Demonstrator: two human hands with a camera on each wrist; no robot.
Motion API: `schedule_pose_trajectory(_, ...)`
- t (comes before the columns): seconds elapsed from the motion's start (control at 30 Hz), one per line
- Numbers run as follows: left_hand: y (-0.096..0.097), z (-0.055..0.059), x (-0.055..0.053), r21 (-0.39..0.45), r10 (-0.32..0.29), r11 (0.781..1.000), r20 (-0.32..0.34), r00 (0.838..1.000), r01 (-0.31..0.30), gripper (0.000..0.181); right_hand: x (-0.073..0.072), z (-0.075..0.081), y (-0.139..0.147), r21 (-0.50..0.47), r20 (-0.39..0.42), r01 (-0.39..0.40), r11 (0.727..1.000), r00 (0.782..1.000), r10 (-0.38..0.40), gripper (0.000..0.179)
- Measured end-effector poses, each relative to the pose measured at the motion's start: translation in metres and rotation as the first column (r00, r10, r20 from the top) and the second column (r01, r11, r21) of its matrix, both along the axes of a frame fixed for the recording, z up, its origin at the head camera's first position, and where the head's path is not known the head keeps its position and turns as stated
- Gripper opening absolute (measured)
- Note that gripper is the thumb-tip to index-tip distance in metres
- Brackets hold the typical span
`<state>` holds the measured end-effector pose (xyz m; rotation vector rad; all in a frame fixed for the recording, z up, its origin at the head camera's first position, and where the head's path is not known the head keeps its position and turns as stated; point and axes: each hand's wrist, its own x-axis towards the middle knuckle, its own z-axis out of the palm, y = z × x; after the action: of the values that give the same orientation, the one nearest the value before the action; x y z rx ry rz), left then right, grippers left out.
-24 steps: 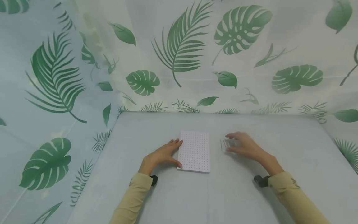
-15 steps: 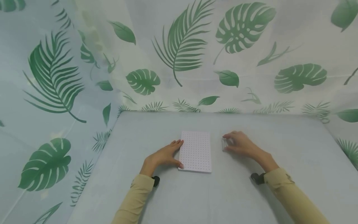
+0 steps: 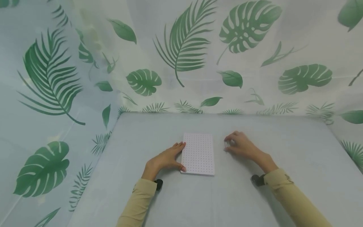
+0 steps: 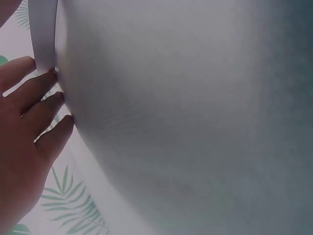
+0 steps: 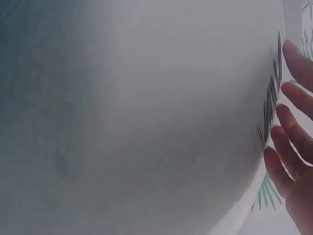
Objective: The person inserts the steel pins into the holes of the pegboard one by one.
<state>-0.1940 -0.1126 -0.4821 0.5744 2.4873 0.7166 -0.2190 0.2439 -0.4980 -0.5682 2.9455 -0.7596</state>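
A white rectangular board [image 3: 198, 154] dotted with rows of small holes lies flat on the table. My left hand [image 3: 165, 157] rests at its left edge, thumb at the lower corner and fingertips higher up, spread and nearly straight. In the left wrist view the board [image 4: 44, 34] shows edge-on by the fingertips. To the right of the board, my right hand [image 3: 242, 145] is lowered over several thin metal pins [image 3: 226, 145], thumb and fingers loosely bent around them. The right wrist view has these dark, slim pins [image 5: 270, 100] lying in a row along the fingertips.
A pale grey-white cover lies over the table [image 3: 187, 198]. Behind it and at the left hang white curtains [image 3: 195, 85] printed with green leaves. A black wrist device [image 3: 258, 180] sits at the right cuff, with another [image 3: 159, 184] at the left.
My right hand has moved slightly left and closer over the pins, which now sit nearer its fingertips and look bunched closer together. The left hand stays at the board's edge.
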Motion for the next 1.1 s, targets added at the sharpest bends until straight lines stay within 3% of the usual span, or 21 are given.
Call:
schedule_pose_trajectory(0.3, 0.000, 0.003, 0.000, 0.013, 0.008, 1.000, -0.004, 1.000, -0.008, 0.111, -0.004, 0.000, -0.003, 0.000, -0.026, 0.012, 1.000, 1.000, -0.012, 0.027)
schedule_pose_trajectory(0.57, -0.002, 0.003, 0.000, 0.051, 0.021, 0.999, 0.000, 1.000, -0.021, 0.111, -0.003, 0.003, -0.008, -0.105, -0.093, 0.044, 0.994, 0.994, -0.053, 0.013)
schedule_pose_trajectory(1.1, 0.001, 0.003, 0.002, 0.089, 0.059, 0.994, 0.024, 0.998, -0.061, 0.111, 0.002, 0.016, -0.020, -0.122, -0.020, 0.123, 0.985, 0.992, -0.127, 0.010)
